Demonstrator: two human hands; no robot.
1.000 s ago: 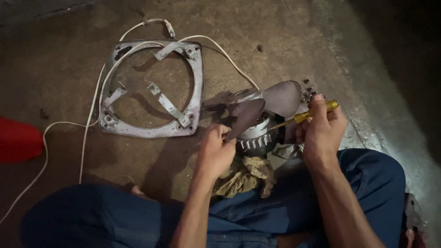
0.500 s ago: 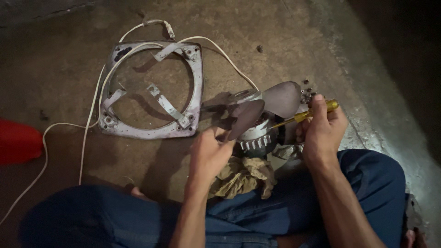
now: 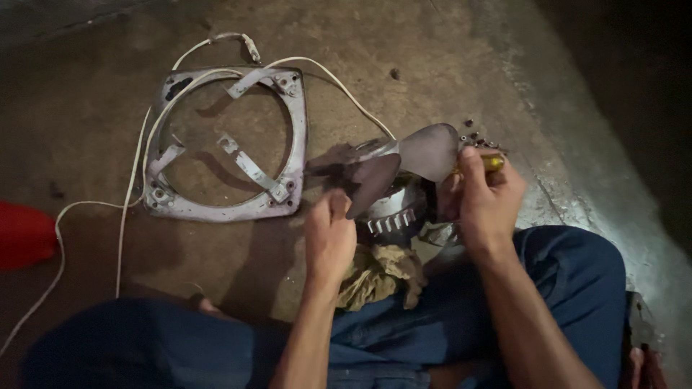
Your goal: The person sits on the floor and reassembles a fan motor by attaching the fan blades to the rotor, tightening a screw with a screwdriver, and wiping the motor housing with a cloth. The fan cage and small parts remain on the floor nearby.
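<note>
Fan motor with blades [image 3: 393,194] sits at frame centre on the concrete floor [image 3: 404,43], against the person's knees. Square fan frame [image 3: 223,144] lies upper left, white cable [image 3: 130,194] looping over it. Left hand [image 3: 328,238] fingers grasp the lower blade edge; right hand [image 3: 486,198] fingers clenched around a yellow-handled screwdriver [image 3: 494,163] right of centre. Dirty rag [image 3: 378,274] under motor. Loose screws [image 3: 479,138] beside the right hand.

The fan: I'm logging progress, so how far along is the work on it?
Done: the frame lies apart on the floor, loose screws nearby. In hand: left hand steadies the blades; right hand works a yellow-handled screwdriver. Left: blades remain on the motor.
</note>
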